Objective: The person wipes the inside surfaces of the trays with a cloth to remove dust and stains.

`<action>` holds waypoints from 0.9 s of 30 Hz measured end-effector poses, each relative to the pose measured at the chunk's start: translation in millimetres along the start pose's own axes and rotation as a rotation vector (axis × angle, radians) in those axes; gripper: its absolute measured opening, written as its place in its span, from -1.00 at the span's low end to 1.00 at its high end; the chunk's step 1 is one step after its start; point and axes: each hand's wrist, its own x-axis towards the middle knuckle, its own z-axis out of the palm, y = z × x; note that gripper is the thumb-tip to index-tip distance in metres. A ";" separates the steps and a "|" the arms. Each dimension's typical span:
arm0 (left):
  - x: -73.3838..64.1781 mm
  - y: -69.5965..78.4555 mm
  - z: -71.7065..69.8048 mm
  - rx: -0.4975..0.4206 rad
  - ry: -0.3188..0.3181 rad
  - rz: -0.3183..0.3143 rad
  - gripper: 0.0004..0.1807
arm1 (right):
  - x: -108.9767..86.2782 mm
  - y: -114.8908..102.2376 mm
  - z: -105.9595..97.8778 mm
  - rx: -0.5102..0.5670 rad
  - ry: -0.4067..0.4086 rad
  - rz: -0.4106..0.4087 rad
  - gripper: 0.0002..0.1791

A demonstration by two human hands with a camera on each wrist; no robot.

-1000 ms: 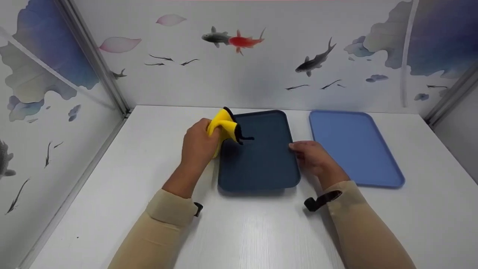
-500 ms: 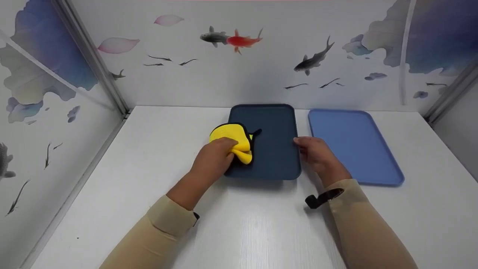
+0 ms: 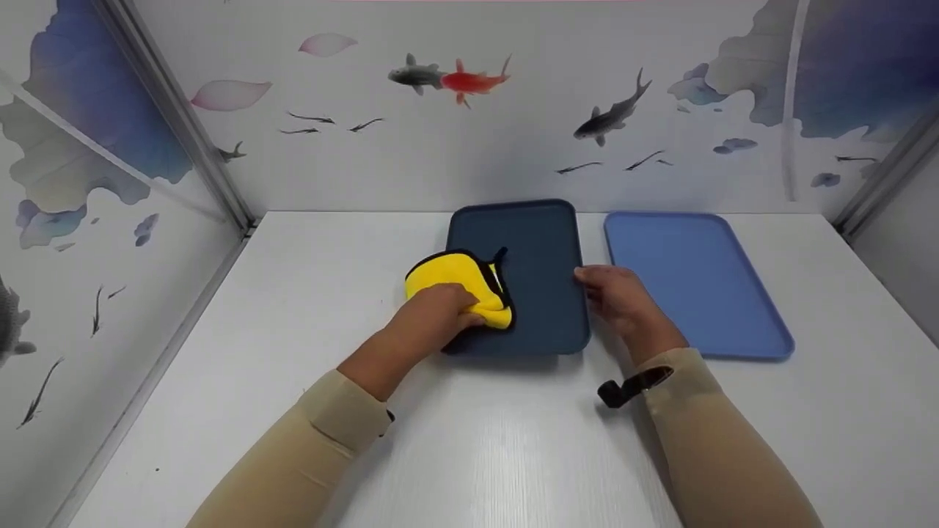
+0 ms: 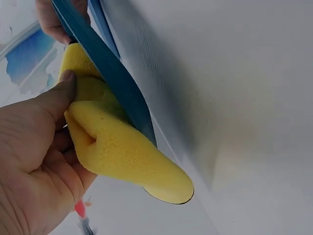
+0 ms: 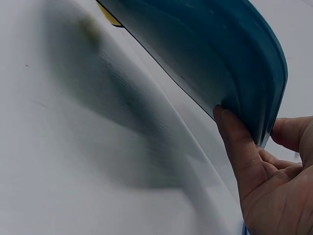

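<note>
My left hand (image 3: 433,315) grips a yellow cloth (image 3: 449,270) with black edging, laid over the left side of a dark blue tray (image 3: 549,293). A black loop on the cloth points toward the tray's middle. In the left wrist view the cloth (image 4: 127,152) wraps over the tray's edge, the thumb pressing into its folds. My right hand (image 3: 620,299) pinches the tray's right rim. Seen from the right wrist, the thumb lies on one face and a finger on the underside (image 5: 195,54), with the tray lifted off the table and its shadow below.
A lighter blue tray (image 3: 697,286) lies flat on the white table (image 3: 469,455), to the right of the dark one and partly behind my right wrist. A white wall (image 3: 330,169) painted with fish stands along the back, another panel (image 3: 88,293) at the left.
The bunched cloth has come down from the tray's upper left and now spreads over its left side, with my left hand lower and further right. The tray has shifted slightly back.
</note>
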 end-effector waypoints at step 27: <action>20.2 54.2 21.6 -0.255 -0.100 -0.018 -0.64 | 0.9 -3.8 8.8 -0.009 0.063 0.090 -0.37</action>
